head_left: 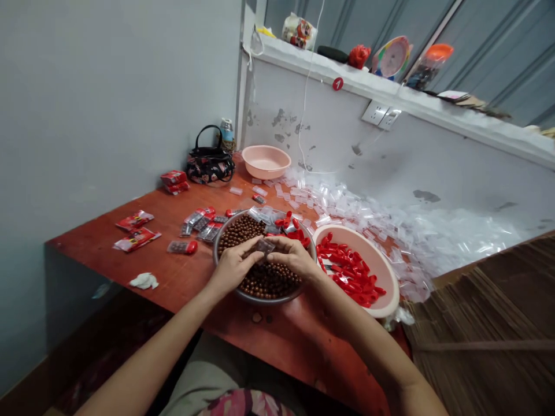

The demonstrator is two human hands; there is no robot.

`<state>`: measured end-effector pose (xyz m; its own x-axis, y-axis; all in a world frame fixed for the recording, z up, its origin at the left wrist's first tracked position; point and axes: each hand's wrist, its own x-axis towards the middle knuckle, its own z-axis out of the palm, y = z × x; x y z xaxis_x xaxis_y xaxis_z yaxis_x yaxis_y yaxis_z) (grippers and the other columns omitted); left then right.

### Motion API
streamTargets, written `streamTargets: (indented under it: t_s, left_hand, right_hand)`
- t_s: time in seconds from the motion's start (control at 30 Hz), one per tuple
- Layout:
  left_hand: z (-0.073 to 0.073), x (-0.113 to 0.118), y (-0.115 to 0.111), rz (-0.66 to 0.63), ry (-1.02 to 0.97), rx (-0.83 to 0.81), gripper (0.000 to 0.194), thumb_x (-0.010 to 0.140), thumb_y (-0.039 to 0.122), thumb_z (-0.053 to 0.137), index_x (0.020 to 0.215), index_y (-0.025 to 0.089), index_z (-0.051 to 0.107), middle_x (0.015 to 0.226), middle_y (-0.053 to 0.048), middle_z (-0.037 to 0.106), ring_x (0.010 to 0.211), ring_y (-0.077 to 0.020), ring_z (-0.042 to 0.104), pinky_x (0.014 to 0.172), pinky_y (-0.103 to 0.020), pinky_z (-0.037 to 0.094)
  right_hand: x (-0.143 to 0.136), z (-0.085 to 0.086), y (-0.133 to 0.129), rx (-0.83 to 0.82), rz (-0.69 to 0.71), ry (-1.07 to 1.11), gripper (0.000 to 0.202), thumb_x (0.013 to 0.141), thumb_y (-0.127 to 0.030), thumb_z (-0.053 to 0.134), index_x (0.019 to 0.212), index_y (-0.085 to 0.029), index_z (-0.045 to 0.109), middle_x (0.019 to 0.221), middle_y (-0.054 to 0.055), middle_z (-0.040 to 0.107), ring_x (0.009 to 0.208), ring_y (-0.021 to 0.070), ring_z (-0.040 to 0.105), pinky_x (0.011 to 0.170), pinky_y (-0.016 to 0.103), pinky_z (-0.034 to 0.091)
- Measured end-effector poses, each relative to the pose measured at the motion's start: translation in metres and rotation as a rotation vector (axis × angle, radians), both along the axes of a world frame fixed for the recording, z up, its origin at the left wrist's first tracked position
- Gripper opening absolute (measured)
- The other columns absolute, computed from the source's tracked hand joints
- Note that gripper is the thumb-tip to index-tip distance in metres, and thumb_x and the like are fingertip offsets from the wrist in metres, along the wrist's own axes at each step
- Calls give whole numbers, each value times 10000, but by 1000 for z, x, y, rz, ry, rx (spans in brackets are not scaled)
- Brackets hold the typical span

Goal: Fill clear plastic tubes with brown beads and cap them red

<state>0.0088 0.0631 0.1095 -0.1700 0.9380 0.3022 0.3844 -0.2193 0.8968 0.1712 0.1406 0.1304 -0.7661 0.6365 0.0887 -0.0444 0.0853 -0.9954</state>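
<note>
Over a metal bowl of brown beads, my left hand and my right hand meet. Between their fingertips they pinch a small clear plastic case with dark contents; its lower part is partly covered by the fingers. Inside the bowl's far right side lie red caps and some clear cases. Just right of it stands a pink basin with many red caps. Left of the bowl, filled cases with red caps lie on the red table.
Clear empty cases are heaped along the wall at the right. Farther back stand a pink basin and a black floral handbag. Red packets and a crumpled tissue lie left. Stacked cardboard is at right.
</note>
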Motion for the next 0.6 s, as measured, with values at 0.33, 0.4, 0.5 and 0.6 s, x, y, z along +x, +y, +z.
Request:
streamTargets:
  t_s: [0.33, 0.4, 0.5, 0.6]
  left_hand:
    - [-2, 0, 3, -72, -118, -31, 388, 723, 356, 596, 1074, 195, 620, 1093, -43, 646, 1030, -235, 577, 956, -381, 397]
    - [-2, 0, 2, -77, -127, -26, 370, 720, 352, 601, 1054, 196, 630, 1078, -41, 653, 1017, -229, 584, 944, -363, 408]
    - [-2, 1, 0, 30, -173, 25, 346, 733, 342, 584, 1041, 189, 625, 1056, -44, 661, 963, -216, 608, 897, -344, 445]
    - [-2, 2, -2, 31, -86, 57, 286, 761, 322, 545, 1008, 202, 624, 1023, -42, 668, 928, -206, 615, 866, -335, 461]
  right_hand:
    - [15, 13, 3, 343, 13, -123, 354, 770, -287, 589, 1112, -216, 528, 1012, 36, 624, 943, 156, 580, 850, 305, 446]
    - [16, 16, 5, 346, 37, -124, 347, 764, -295, 593, 1096, -209, 540, 995, 36, 631, 922, 153, 587, 836, 302, 452]
    - [22, 19, 12, 290, -19, -104, 379, 755, -316, 596, 1111, -212, 519, 932, 27, 634, 813, 137, 608, 746, 282, 484]
    - [35, 21, 21, 277, -160, -90, 361, 763, -326, 576, 1097, -204, 516, 880, 23, 630, 729, 125, 607, 682, 272, 492]
